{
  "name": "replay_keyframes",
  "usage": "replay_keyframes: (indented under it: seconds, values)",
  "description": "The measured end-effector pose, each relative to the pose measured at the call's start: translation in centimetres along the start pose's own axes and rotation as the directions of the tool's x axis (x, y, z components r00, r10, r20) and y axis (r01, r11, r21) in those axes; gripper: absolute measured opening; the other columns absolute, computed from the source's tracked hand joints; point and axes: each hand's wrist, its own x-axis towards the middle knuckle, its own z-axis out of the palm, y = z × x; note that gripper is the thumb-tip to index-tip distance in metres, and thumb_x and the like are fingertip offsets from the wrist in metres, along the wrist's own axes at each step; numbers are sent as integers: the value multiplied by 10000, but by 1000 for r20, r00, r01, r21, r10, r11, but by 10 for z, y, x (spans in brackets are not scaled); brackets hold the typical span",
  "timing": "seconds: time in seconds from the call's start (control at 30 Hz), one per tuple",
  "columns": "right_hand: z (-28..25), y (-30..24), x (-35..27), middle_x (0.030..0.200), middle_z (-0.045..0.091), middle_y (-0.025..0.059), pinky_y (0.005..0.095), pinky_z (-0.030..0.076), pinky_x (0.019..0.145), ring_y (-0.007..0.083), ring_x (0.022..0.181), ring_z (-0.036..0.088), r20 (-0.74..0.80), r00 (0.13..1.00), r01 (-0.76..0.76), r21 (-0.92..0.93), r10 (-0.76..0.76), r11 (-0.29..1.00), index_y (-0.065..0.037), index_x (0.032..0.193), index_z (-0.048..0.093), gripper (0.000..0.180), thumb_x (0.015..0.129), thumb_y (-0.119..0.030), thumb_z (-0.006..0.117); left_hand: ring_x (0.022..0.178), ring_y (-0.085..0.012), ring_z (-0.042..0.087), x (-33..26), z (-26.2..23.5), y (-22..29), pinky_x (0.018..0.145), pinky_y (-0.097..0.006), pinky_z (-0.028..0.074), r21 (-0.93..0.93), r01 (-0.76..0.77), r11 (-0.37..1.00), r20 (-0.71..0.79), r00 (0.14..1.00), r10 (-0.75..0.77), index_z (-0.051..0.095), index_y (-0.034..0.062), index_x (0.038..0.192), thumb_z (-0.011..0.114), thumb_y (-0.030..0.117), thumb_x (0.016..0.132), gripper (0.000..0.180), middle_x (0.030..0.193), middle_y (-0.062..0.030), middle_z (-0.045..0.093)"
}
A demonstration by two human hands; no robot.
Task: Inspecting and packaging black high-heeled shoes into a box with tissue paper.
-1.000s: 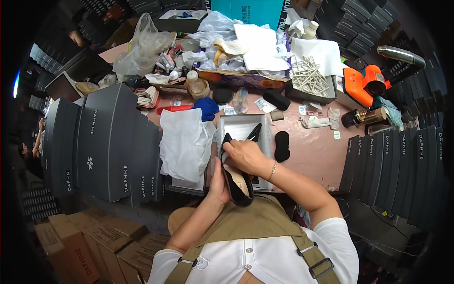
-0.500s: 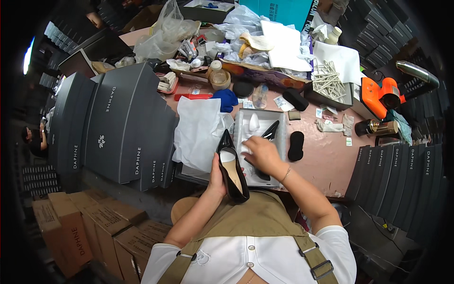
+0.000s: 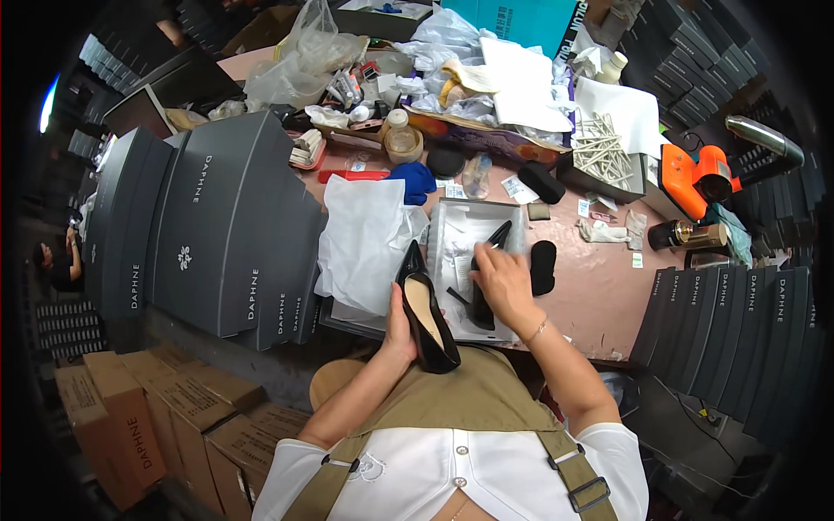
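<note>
A glossy black pointed shoe (image 3: 436, 334) with a beige insole rests in my left hand (image 3: 399, 332), which is closed round its side, toe pointing away from me. To its right, an open grey shoe box (image 3: 519, 221) lined with white holds a second black shoe (image 3: 480, 306). My right hand (image 3: 506, 285) reaches over that box, its fingers bent and closed on the second shoe's upper. The hand covers the middle of this shoe, so the exact grip is partly hidden. White tissue paper (image 3: 365, 247) is spread left of the box.
Tall stacks of dark grey shoe boxes (image 3: 221, 226) stand at the left, and more boxes (image 3: 738, 326) at the right. A black oval pad (image 3: 543, 267) lies beside the open box. Behind are a blue cloth (image 3: 413, 182), a box of white sticks (image 3: 605, 154) and an orange tool (image 3: 686, 182).
My right hand has moved right and down onto the second shoe. The white pieces seen in the box's far end and inside the held shoe no longer show. My left hand stays put.
</note>
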Motion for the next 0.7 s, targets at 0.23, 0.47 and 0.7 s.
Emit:
replay_keyframes:
  seconds: [0.23, 0.47, 0.7]
  values:
    - [48, -31, 8, 1148, 478, 221, 621, 194, 1052, 392, 1146, 430, 483, 875, -245, 503, -35, 829, 25, 1177, 444, 582, 974, -507, 324, 1187, -218, 505, 25, -10, -33, 970, -368, 441, 58, -203, 977, 38, 979, 202, 416, 91, 1317, 329, 592, 965, 618, 1321, -90, 482]
    - [63, -53, 31, 1015, 464, 202, 544, 326, 892, 376, 999, 448, 438, 898, -286, 510, 41, 811, -11, 1058, 466, 431, 1010, -388, 263, 1208, -217, 488, 9, -3, 0, 1009, -363, 421, 84, -188, 979, 174, 970, 172, 379, 67, 1368, 301, 607, 961, 680, 1324, -108, 487]
    - [45, -64, 22, 1002, 468, 221, 520, 287, 983, 393, 1064, 448, 589, 807, -421, 521, 44, 742, 13, 998, 448, 573, 997, -513, 220, 785, -199, 614, 35, 2, 45, 717, -352, 535, 358, -167, 918, 65, 986, 154, 486, 104, 1172, 491, 504, 946, 460, 898, -86, 586]
